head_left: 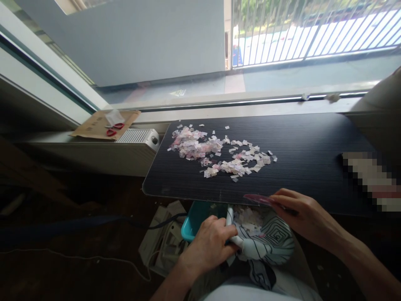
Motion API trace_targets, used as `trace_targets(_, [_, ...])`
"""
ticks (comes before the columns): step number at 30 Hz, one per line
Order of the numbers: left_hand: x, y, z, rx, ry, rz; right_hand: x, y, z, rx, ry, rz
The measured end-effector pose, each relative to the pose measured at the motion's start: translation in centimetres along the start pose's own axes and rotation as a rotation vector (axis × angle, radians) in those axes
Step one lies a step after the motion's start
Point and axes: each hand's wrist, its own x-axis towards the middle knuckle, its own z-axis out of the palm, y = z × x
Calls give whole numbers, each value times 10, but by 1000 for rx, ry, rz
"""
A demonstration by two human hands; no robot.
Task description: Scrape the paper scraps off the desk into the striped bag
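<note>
My left hand is closed on the rim of a white cloth bag with black line patterns, pulling it up below the table edge. Small paper scraps lie inside its mouth. My right hand pinches a thin, flat, pinkish translucent piece at the table's front edge; its exact kind is unclear. Beyond both hands, a loose heap of small pale and pink paper scraps spreads over the dark table. A teal plastic bin stands under the edge, partly hidden by my left hand.
Red-handled scissors and a clear plastic bag lie on a brown cardboard envelope at the left sill, beside a white radiator. A blurred-out object sits at the table's right. White devices and a cable lie on the floor.
</note>
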Motion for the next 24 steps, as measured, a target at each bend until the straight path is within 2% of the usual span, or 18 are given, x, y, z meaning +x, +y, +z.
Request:
trace_targets(4, [0, 1, 0, 6, -3, 2, 24, 4, 8, -78, 131, 52])
trace_targets(9, [-5, 0, 4, 2, 15, -16, 48, -6, 25, -121, 68, 1])
trace_targets(13, [-10, -2, 7, -5, 32, -26, 59, -6, 21, -147, 157, 24])
trace_targets(16, [-12, -3, 8, -14, 33, -28, 56, 3, 9, -235, 183, 70])
trace_targets(20, [-11, -4, 7, -33, 28, -37, 36, 15, -8, -343, 198, 164])
trace_targets(24, [-5, -3, 5, -26, 3, -22, 23, 15, -13, -322, 249, 217])
